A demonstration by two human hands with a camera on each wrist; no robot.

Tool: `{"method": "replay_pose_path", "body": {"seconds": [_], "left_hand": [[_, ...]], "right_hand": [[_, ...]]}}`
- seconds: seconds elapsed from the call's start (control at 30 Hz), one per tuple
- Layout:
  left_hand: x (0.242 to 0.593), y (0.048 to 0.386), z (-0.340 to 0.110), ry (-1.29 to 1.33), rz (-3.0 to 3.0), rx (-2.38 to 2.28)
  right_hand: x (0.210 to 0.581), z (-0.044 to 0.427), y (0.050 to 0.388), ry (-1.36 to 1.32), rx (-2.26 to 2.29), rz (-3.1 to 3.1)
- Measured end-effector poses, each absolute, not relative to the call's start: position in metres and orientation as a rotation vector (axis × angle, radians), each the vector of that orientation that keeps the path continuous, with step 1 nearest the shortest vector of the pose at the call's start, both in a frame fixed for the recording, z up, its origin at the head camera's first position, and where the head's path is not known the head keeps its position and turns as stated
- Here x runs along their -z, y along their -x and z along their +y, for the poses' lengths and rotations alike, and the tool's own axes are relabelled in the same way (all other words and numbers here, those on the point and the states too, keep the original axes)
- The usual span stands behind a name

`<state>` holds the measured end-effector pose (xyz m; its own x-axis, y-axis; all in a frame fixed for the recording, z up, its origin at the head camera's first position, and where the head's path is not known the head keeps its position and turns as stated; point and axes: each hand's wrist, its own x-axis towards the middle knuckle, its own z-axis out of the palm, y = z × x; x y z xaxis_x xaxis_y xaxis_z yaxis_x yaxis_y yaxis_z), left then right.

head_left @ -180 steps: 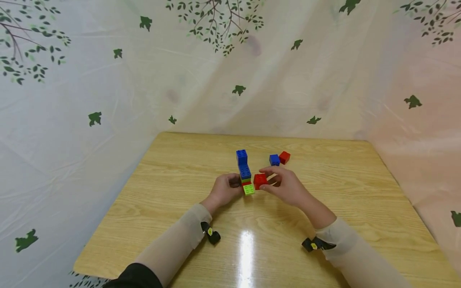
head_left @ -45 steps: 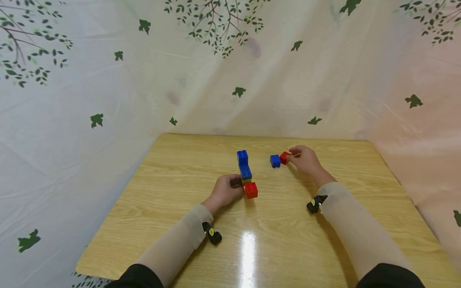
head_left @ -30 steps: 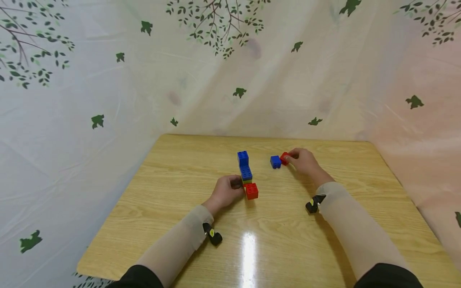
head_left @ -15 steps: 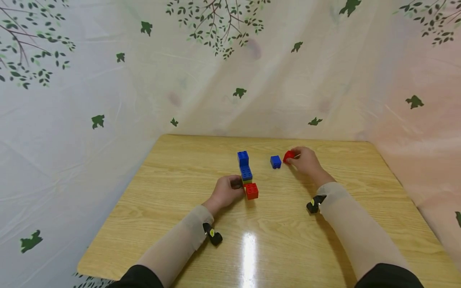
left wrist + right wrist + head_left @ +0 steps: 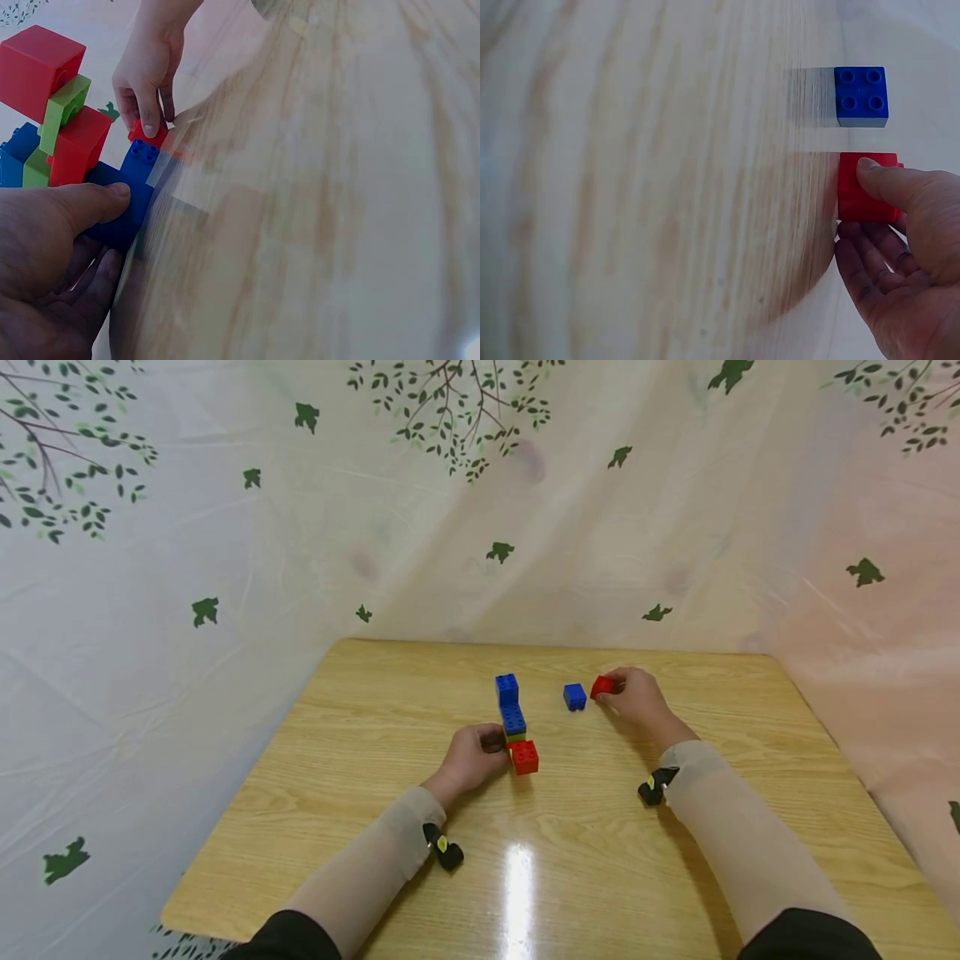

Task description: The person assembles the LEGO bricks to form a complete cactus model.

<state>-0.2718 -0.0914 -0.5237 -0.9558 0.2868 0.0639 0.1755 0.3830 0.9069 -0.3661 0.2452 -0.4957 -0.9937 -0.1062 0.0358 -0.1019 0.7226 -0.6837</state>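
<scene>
My left hand [image 5: 470, 758] grips the low blue brick [image 5: 112, 221] of a stepped toy brick stack, thumb on its side. In the head view the stack runs from an upper blue brick [image 5: 507, 690] at the back, through another blue brick [image 5: 513, 720], to a red brick [image 5: 525, 757] at the front. The left wrist view shows a green brick [image 5: 66, 112] under that red one. Farther right, my right hand [image 5: 633, 695] pinches a loose red brick [image 5: 602, 686] between thumb and fingers, low by the tabletop. A loose blue brick [image 5: 574, 697] lies just left of it, apart.
A wooden table [image 5: 420, 693] carries everything, with its far edge behind the bricks. A pale leaf-printed sheet [image 5: 420, 510] hangs behind and beside it. Black wrist devices are strapped over both sleeves.
Another red brick, earlier in my right hand, now sits on the stack's front end. The hand moved back to the loose red brick and shifted it right, away from the blue one.
</scene>
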Motion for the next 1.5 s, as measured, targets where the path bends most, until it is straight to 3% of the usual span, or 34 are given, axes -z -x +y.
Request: {"method": "replay_pose_path", "body": {"seconds": [0.8, 1.5], "left_hand": [[0.522, 0.272, -0.089, -0.452, 2.540, -1.649], [0.523, 0.271, -0.089, -0.435, 2.542, -1.629]], "right_hand": [[0.491, 0.247, 0.354, 0.108, 1.384, 2.873], [0.465, 0.217, 0.328, 0.380, 1.476, 2.828]]}}
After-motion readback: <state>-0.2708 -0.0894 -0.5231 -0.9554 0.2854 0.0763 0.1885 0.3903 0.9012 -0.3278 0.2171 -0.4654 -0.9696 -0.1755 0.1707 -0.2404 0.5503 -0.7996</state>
